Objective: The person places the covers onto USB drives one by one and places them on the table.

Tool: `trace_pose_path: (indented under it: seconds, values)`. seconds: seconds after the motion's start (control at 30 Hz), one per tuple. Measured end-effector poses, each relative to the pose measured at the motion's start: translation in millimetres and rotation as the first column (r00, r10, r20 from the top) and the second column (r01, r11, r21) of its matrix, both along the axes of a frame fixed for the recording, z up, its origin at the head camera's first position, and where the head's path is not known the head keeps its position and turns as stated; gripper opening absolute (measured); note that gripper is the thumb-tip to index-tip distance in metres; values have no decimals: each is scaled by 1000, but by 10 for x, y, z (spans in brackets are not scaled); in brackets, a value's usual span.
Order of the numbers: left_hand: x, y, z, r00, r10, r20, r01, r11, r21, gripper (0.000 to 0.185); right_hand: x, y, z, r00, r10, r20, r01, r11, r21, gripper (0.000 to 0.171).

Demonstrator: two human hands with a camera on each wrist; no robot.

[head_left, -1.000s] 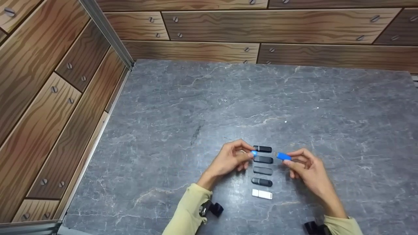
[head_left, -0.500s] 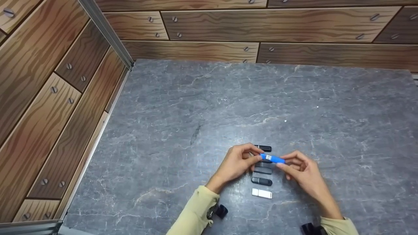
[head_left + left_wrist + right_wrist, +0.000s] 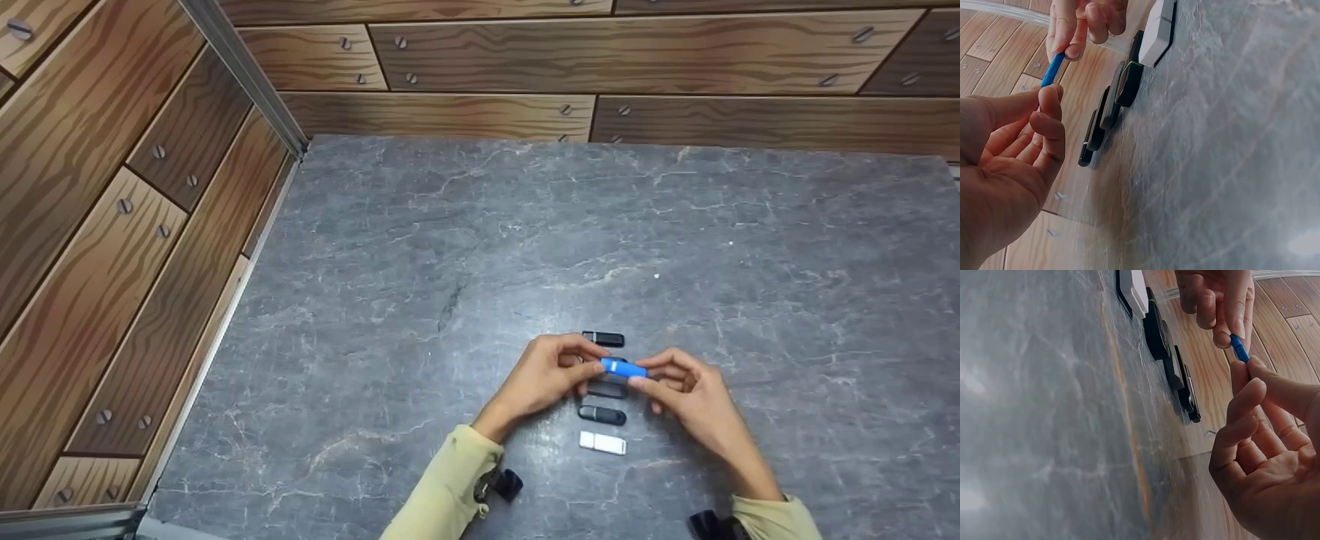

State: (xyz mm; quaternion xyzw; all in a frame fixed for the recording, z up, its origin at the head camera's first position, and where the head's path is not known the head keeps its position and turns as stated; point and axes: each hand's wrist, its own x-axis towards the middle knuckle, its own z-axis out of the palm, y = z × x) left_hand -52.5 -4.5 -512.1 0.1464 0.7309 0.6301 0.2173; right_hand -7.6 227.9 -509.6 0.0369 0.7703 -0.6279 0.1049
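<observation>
Cap and body now meet: your left hand [image 3: 544,375] and right hand [image 3: 686,390] pinch the small blue plastic USB stick [image 3: 622,367] closed at lower centre, above the grey stone tabletop [image 3: 450,247].

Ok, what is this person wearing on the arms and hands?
Both arms wear pale yellow-green long sleeves, the left sleeve and right sleeve. A small black device sits at the left wrist, another black device at the right. The left hand and right hand are bare.
</observation>
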Motion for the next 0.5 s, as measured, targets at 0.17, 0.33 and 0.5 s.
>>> trace_pose_path:
  seconds: [0.17,0.33,0.5]
  values:
    - [2,7,-2,1000,2,-7,-2,1000,2,20,-3,-10,-1,1000,1,1,-1,1000,7,26]
    - [13,24,-9,1000,8,-5,-8,1000,-5,19,-6,-27,0,1000,-13,29,13,1000,3,28]
    - [22,44,-2,1000,15,-12,-15,1000,-26,19,-8,-34,-6,999,-23,40,23,1000,3,30]
